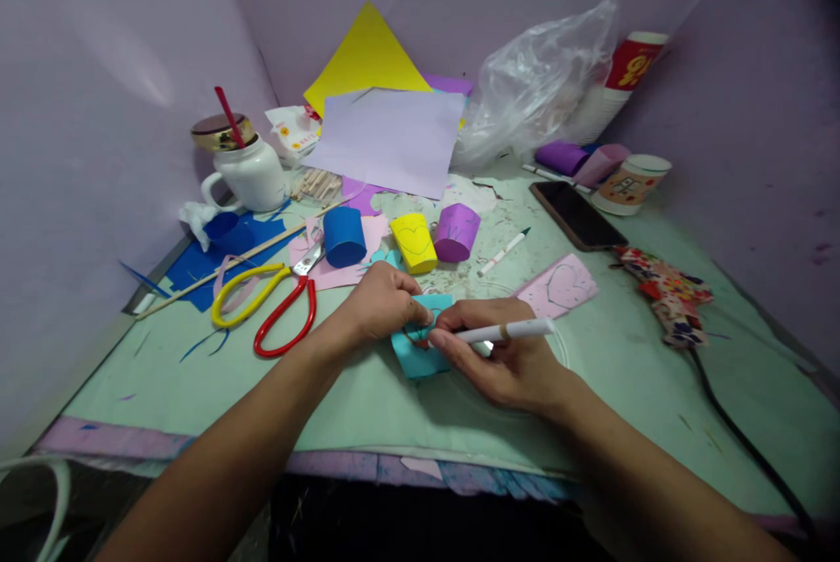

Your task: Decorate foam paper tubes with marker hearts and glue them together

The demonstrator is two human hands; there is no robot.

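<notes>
My right hand [508, 356] is closed around a white marker pen [518, 330], its tip end at a piece of turquoise paper [420, 361]. Dark and reddish drawn lines show on that paper, partly hidden by my fingers. From the left, my left hand [384, 304] grips the paper's upper left side, thumb pressed on it and the other fingers curled. Just beyond stand a blue paper-covered piece [345, 236], a yellow one [414, 243] with a heart drawn on it, and a purple one [458, 233] with lines on it. A pink paper strip [557, 284] bearing a heart lies to the right.
Scissors [305, 308] with red and yellow handles lie left, beside blue scraps and a thin stick. A white mug [253, 175], lilac sheet [394, 137] and plastic bag [531, 80] stand behind. On the right are a phone [577, 216], paper cup [631, 186] and cable [741, 435].
</notes>
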